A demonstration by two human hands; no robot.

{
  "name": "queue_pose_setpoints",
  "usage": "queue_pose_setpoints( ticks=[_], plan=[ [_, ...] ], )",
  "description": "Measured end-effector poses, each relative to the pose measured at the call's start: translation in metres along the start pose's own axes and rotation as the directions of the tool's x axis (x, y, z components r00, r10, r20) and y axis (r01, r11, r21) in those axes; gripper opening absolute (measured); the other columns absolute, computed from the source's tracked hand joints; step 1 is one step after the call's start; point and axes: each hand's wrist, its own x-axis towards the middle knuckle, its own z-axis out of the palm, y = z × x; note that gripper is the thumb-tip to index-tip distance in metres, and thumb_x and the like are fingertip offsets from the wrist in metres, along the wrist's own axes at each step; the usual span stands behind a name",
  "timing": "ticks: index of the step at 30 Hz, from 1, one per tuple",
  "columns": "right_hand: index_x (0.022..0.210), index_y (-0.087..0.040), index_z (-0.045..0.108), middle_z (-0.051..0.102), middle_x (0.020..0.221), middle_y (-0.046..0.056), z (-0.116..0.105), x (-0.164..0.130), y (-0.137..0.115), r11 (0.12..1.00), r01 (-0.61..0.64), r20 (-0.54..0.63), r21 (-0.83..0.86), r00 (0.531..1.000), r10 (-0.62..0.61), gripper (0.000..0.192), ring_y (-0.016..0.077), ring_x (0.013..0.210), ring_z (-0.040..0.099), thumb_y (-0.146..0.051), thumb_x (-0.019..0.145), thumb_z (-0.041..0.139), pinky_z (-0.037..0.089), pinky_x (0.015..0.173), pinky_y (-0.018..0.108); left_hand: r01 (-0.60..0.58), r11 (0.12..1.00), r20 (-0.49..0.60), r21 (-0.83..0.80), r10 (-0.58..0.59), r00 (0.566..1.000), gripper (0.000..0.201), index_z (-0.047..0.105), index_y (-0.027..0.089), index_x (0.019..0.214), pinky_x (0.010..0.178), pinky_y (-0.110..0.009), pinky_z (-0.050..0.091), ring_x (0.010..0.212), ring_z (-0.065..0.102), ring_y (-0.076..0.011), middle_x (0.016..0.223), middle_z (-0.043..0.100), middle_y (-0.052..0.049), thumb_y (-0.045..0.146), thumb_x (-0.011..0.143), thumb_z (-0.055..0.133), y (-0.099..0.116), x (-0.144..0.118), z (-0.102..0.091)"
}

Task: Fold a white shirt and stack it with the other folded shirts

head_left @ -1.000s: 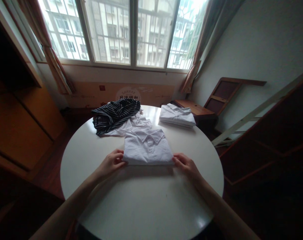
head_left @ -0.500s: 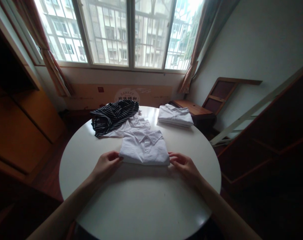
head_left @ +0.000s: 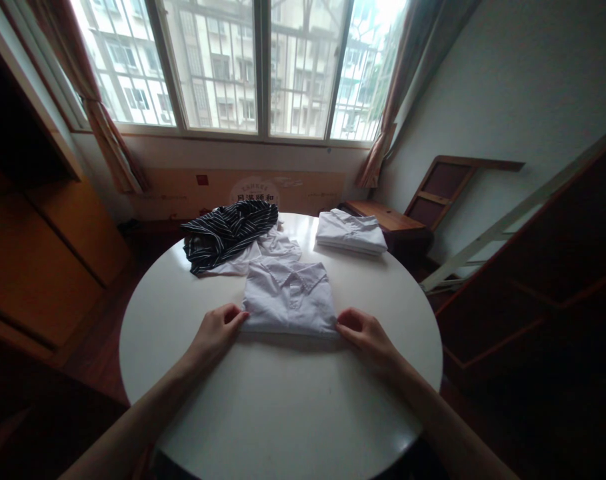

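A striped dark garment is lying crumpled at the worktop's far left edge. The left hand is pinching the folded white shirt's near-left corner, fingers clamped on it. The shirt is sitting mid-worktop (collar facing away). The right hand is gripping the near-right corner likewise. Another folded white shirt is resting at the far right edge.

Cardboard panel under the window — round printed logo with characters, too blurred to read.
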Motion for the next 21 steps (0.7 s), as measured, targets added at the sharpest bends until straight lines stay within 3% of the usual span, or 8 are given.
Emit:
queue_pose_setpoints(
  ticks=[3,6,10,13,16,21],
  plan=[
    [0.070,-0.016,0.056,0.055,0.065,0.000,0.000,0.001,0.000,1.000,-0.008,-0.023,0.003,1.000,0.008,0.022,0.0125,0.059,0.049,-0.037,0.067,0.061,0.039,0.053,0.024,0.000,0.999,0.001,0.043,0.000,1.000,0.034,0.056,0.015,0.058,0.053,-0.023,0.033,0.055,0.048,-0.0141,0.056,0.054,-0.001,0.046,0.069,0.051,0.000,0.001,0.001],
    [0.072,-0.016,0.055,0.053,0.064,0.000,-0.002,0.000,-0.002,0.996,-0.055,0.031,0.073,0.998,0.052,0.025,0.0117,0.056,0.048,-0.040,0.067,0.059,0.037,0.051,0.024,-0.010,1.000,0.026,0.026,0.009,1.000,0.033,0.056,0.015,0.059,0.052,-0.023,0.033,0.054,0.047,-0.0133,0.055,0.053,0.000,0.046,0.069,0.052,-0.005,0.002,0.000],
    [0.067,-0.016,0.057,0.051,0.060,-0.001,-0.004,-0.001,-0.004,0.998,-0.052,0.130,0.023,0.990,0.049,0.024,0.0109,0.055,0.045,-0.040,0.068,0.059,0.035,0.050,0.023,0.011,0.986,0.183,-0.168,0.021,0.983,0.035,0.059,0.013,0.069,0.050,-0.021,0.034,0.055,0.047,-0.0124,0.060,0.055,0.000,0.047,0.071,0.050,-0.012,0.002,-0.007],
    [0.071,-0.016,0.060,0.050,0.059,-0.002,-0.005,-0.002,0.000,1.000,0.000,0.113,-0.002,0.994,0.000,0.023,0.0099,0.053,0.042,-0.038,0.067,0.061,0.033,0.049,0.023,0.057,0.956,0.284,-0.287,0.028,0.959,0.037,0.063,0.012,0.082,0.054,-0.022,0.039,0.064,0.053,-0.0150,0.072,0.061,-0.004,0.046,0.069,0.055,-0.014,0.002,-0.014],
    [0.078,-0.017,0.063,0.055,0.065,0.000,-0.004,-0.003,0.004,0.998,0.035,0.076,0.046,0.996,-0.038,0.024,0.0102,0.055,0.045,-0.037,0.067,0.062,0.035,0.049,0.023,0.102,0.921,0.310,-0.375,0.021,0.951,0.036,0.065,0.013,0.088,0.062,-0.026,0.043,0.075,0.057,-0.0194,0.084,0.065,-0.008,0.042,0.067,0.059,-0.012,0.002,-0.018],
    [0.093,-0.019,0.064,0.065,0.085,0.003,-0.002,-0.003,0.002,0.974,-0.023,0.161,0.224,0.987,-0.013,0.030,0.0154,0.071,0.056,-0.035,0.067,0.064,0.044,0.062,0.027,0.192,0.836,0.305,-0.514,-0.031,0.952,0.030,0.067,0.014,0.083,0.064,-0.026,0.044,0.074,0.058,-0.0187,0.086,0.067,-0.008,0.035,0.063,0.064,-0.006,0.000,-0.015]
  ],
)
